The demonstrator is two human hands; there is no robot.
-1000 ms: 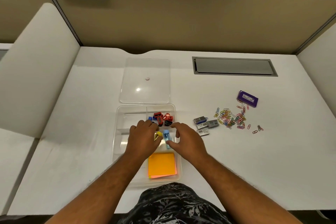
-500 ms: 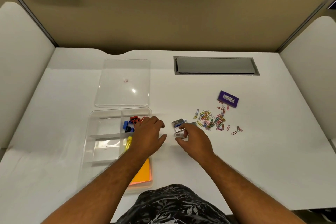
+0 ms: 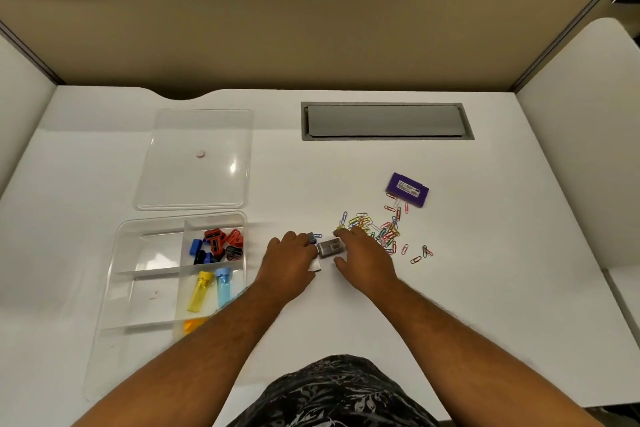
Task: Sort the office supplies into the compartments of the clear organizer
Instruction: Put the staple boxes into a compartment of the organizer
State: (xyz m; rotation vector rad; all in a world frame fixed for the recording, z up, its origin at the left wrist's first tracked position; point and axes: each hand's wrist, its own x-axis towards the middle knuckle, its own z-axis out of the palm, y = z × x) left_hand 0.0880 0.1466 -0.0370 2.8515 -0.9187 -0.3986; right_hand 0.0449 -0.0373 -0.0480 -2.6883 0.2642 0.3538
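1. left hand (image 3: 289, 262): palm down on the white desk (image 3: 485, 288), just right of the organizer; fingers curled over small staple boxes, one white-edged box showing under the fingertips. whether it truly grips them cannot be told.
2. right hand (image 3: 363, 260): palm down, thumb and forefinger spread either side of a grey staple box (image 3: 329, 248); fingers touch it, a firm pinch is not clear.
3. blue staple box (image 3: 312, 237): small, between the two hands, touching the left hand's knuckles, just beside the grey one.
4. paper clips (image 3: 377, 229): loose coloured scatter on the desk, beginning at the right hand's fingertips and spreading right; a few strays lie farther right.
5. purple box (image 3: 407, 190): flat, labelled, beyond the clip scatter, tilted.
6. clear organizer (image 3: 117, 288): left of the left hand, open, divided into compartments.
7. pencil sharpeners (image 3: 218, 246): red, blue and black, heaped in the far right compartment.
8. yellow tube (image 3: 200, 291) and blue tube (image 3: 222, 286): side by side in the middle right compartment.
9. orange notes (image 3: 192, 324): near right compartment, mostly hidden by the left forearm.
10. clear lid (image 3: 197, 159): flat on the desk just beyond the organizer.
11. grey cable hatch (image 3: 386, 121): set in the desk, far side.
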